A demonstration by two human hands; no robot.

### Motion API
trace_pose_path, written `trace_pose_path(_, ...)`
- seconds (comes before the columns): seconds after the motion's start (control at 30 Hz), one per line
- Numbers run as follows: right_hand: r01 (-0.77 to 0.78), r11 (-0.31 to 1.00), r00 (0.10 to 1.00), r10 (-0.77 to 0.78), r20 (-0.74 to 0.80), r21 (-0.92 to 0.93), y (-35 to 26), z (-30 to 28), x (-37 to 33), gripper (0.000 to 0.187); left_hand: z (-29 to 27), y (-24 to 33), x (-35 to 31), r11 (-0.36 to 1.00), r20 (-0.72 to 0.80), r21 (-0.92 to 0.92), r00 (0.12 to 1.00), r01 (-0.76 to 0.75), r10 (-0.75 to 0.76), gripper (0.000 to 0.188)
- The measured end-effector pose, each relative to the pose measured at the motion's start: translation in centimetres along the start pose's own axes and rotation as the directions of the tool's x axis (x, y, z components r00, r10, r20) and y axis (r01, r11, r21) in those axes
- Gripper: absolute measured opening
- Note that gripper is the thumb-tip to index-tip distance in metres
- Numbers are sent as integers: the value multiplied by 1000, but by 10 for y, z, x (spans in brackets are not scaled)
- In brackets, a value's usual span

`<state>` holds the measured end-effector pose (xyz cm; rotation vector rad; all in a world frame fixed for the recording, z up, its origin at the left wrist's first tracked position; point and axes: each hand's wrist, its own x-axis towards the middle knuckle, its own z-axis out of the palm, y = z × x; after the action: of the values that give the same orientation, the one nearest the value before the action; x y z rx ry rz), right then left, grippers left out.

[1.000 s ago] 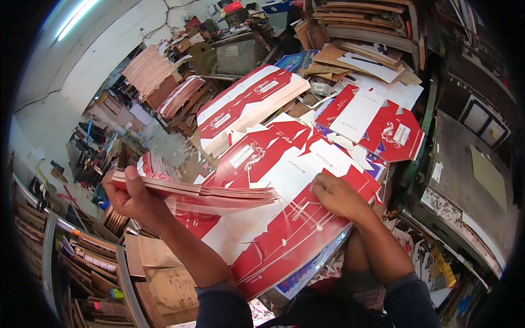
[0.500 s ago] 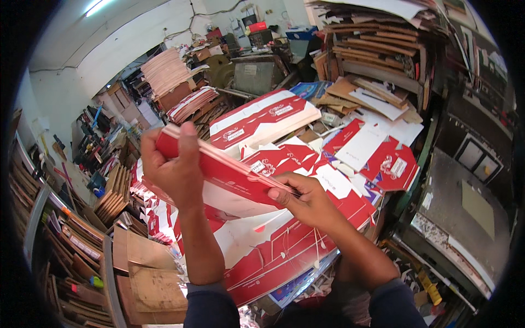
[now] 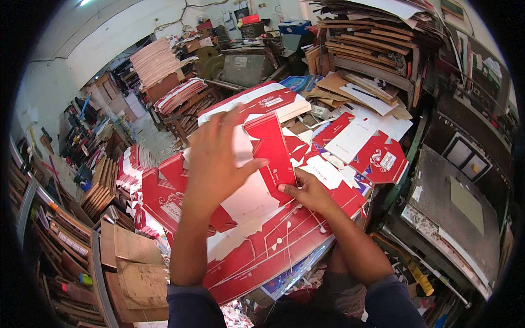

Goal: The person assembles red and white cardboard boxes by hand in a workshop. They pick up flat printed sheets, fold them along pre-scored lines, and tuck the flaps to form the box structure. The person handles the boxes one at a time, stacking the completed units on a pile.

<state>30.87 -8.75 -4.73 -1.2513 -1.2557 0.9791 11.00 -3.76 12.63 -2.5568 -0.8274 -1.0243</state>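
Head view: the red-and-white card stack (image 3: 273,150) sits aslant in front of me, above the printed red sheets (image 3: 306,235). My right hand (image 3: 310,191) pinches its right edge, thumb on the red panel. My left hand (image 3: 213,156), blurred, has its fingers spread over the stack; I cannot tell whether they touch it. To handle this well, I judge, my right pinch should be firm but shallow, so the card doesn't crease, and any push from my left should be flat, clear of the notched flaps.
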Motion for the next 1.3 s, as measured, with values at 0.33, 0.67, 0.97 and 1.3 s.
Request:
trace_pose_path(0.33, 129, 987, 984, -139, 112, 92, 24, -10, 4, 39, -29, -95, -47, 977, 71, 108, 978, 185, -194, 63)
trace_pose_path(0.67, 288, 902, 952, -231, -203, 323, 21, -11, 8, 16, -24, -81, -55, 961, -22, -7, 961, 276, -276, 59)
trace_pose_path(0.97, -168, 981, 963, 142, -228, -100, 59, -67, 16, 28, -21, -83, -62, 961, -26, -68, 962, 269, -271, 55)
trace_pose_path(1.3, 108, 967, 994, -109, -11, 229, 25, -48, -1, 46, -26, -73, -63, 952, 16, -90, 956, 293, -293, 48)
